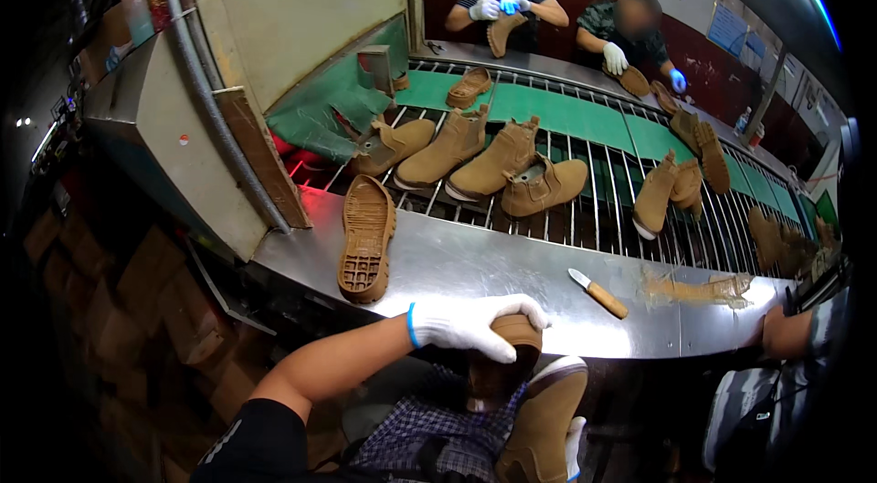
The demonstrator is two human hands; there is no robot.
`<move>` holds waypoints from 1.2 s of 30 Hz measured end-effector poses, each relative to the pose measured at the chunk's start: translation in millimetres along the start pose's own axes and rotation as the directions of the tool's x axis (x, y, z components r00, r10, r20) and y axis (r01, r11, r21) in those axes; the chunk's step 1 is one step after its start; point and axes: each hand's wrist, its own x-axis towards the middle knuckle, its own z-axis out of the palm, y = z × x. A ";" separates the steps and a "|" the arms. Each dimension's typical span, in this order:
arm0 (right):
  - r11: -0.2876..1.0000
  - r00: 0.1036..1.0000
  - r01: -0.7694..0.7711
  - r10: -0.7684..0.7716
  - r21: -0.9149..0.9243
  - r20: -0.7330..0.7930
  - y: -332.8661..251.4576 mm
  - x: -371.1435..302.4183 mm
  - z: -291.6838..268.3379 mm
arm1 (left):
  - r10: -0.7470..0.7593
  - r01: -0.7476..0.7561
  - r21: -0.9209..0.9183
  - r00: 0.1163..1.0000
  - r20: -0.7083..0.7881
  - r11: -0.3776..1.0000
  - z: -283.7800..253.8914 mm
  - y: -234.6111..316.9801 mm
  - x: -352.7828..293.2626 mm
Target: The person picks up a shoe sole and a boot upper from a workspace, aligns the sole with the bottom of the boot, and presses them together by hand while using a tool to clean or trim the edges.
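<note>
My left hand (475,323), in a white knit glove with a blue cuff, grips a brown shoe sole (498,375) by its upper end, over my lap. Close beside the sole is a tan ankle boot (546,410), tilted with its pale-edged toe up. My right hand (575,446), also white-gloved, is wrapped round the boot's far right side; most of its fingers are hidden behind it. On the metal ledge (457,255) ahead of me lie another brown sole (367,241), hollow side up, and a short knife (598,293) with a wooden handle.
Beyond the ledge, a rod conveyor (585,209) with green sheets (548,116) carries several tan boots (498,159) and a sole (470,88). Two gloved people work across it. A beige machine housing (174,136) stands left; another person's arm (790,333) is at right.
</note>
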 end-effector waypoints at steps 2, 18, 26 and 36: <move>1.000 1.000 -0.006 0.006 -0.019 -0.015 0.9 -6.5 5.9 | -0.085 0.087 -0.046 0.995 0.053 0.995 6.7 -30.7 29.5; 0.969 0.990 -0.110 0.126 -0.222 0.058 8.0 -13.8 4.5 | -0.432 0.232 -0.918 0.899 0.076 0.321 41.9 -108.3 21.5; 0.964 0.991 -0.115 0.127 -0.241 0.034 10.0 -20.2 -0.4 | -0.538 0.328 -0.848 0.841 0.061 0.417 38.7 -70.4 50.1; 0.952 0.988 -0.144 0.154 -0.269 0.015 12.5 -21.0 -2.5 | -0.569 0.349 -0.810 0.822 0.023 0.472 40.5 -58.6 55.2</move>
